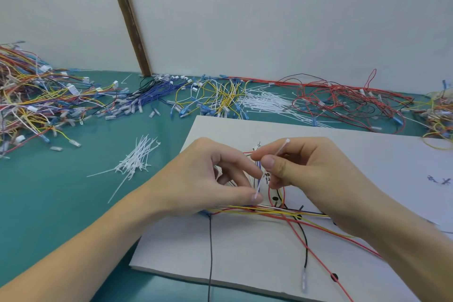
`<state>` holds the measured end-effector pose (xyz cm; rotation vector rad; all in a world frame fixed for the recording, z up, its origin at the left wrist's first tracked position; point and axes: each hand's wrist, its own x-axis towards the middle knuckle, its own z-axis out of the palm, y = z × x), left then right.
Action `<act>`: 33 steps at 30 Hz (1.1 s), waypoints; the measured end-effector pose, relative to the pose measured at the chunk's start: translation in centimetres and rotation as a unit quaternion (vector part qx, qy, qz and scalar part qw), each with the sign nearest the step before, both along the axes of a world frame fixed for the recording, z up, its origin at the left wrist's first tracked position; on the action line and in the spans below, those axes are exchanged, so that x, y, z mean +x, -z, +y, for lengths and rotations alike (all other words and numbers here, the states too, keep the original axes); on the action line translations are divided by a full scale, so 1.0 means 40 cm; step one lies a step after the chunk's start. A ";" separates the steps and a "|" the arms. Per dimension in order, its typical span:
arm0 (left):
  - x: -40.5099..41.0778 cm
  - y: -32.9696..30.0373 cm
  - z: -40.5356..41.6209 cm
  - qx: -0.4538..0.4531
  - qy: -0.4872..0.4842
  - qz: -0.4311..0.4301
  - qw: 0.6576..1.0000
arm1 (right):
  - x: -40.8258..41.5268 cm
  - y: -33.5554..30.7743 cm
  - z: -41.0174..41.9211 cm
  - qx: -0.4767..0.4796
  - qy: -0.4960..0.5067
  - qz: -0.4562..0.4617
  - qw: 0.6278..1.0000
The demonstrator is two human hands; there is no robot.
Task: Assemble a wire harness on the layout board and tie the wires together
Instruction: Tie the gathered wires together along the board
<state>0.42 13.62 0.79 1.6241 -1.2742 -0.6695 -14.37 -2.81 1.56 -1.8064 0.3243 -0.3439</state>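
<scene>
Two hands work a thin white plastic cable tie over a white layout board.
The left hand pinches the tie's lower end, the right hand its upper part; coloured wires lie just below the fingertips.

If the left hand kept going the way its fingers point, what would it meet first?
Probably the right hand: the left hand points rightward at it, both pinching the thin white plastic cable tie. Depth is unclear.
</scene>
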 end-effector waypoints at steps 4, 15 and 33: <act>0.005 -0.008 0.005 -0.011 0.008 0.048 0.999 | -0.001 0.000 -0.005 -0.024 0.004 -0.003 1.000; 0.001 0.013 -0.013 -0.056 -0.052 -0.020 0.997 | -0.009 -0.018 0.001 0.010 -0.057 -0.058 0.997; 0.005 0.021 -0.019 -0.052 -0.101 -0.025 0.993 | 0.028 -0.015 0.017 0.110 0.064 -0.060 0.990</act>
